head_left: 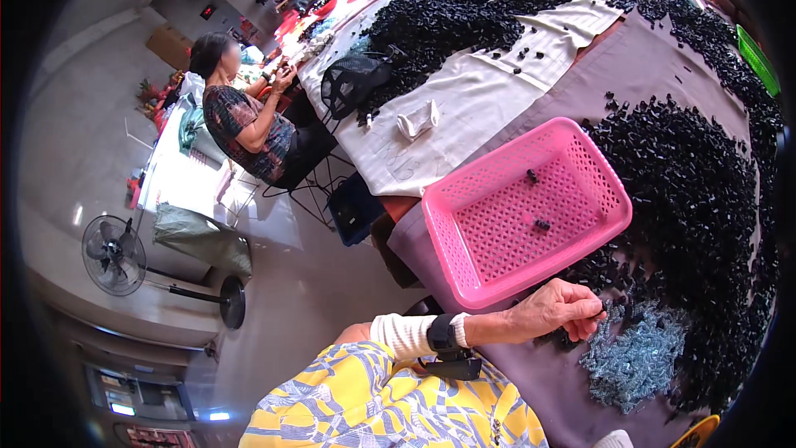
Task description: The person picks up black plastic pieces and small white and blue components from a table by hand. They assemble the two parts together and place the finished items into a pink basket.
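Note:
My left hand [557,310] is closed in a pinch, with a small black piece [600,313] showing at its fingertips. It is above the near side of the table, beside a heap of small, transparent bluish pieces [638,357]. Just beyond it stands a pink plastic basket [497,236] with perforated walls, a few black pieces lying on its floor. To the right spreads a large heap of small black pieces [672,166]. A pale cuff [613,440] shows at the lower edge; my right hand is out of the picture.
A white cloth [448,153] covers the farther table, under another black heap [473,0]. On it lie a folded white piece of fabric [418,120] and a black mesh cap [355,83]. A person [249,116] sits at left, near a standing fan [114,255]. A green basket [757,60] is at far right.

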Tool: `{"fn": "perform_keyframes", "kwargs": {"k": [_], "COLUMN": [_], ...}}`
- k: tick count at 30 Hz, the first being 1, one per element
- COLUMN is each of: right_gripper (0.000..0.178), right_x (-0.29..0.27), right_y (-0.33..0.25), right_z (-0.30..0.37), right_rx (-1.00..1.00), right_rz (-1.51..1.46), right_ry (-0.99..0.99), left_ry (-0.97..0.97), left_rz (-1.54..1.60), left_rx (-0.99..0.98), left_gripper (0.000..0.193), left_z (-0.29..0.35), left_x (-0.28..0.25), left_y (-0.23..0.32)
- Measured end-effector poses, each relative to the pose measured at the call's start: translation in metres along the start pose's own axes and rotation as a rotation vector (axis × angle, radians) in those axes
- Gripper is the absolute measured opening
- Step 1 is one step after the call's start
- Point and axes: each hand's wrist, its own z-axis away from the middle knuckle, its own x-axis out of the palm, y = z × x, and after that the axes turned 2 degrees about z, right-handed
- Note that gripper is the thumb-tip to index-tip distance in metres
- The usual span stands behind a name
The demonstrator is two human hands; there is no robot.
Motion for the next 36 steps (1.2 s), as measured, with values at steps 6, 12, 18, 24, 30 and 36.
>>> {"fn": "perform_keyframes", "kwargs": {"k": [6,12,18,24,30,36], "right_gripper": [0.036,0.036,0.036,0.037,0.037,0.037], "right_x": [-0.015,-0.027,-0.041,-0.06,-0.081,-0.096], "right_y": [-0.011,-0.026,-0.039,-0.054,-0.068,-0.073], "right_z": [-0.003,-0.004,-0.002,0.009,0.027,0.047], "right_rx": [0.11,0.209,0.309,0.399,0.486,0.614], "right_rz": [0.019,0.054,0.091,0.148,0.197,0.219], "right_ry": [-0.01,-0.012,-0.009,0.071,0.184,0.225], "left_ry": [0.027,-0.017,0.023,-0.014,-0.046,-0.012], "left_rz": [-0.001,-0.033,-0.057,-0.064,-0.045,-0.026], "left_rx": [0.051,0.039,0.034,-0.003,-0.012,0.015], "left_gripper": [0.031,0.036,0.036,0.034,0.032,0.031], "left_z": [-0.005,0.001,0.004,0.003,0.001,-0.001], "left_x": [0.003,-0.001,-0.002,0.002,0.003,0.007], "left_y": [-0.003,0.005,0.006,0.009,0.003,-0.003]}}
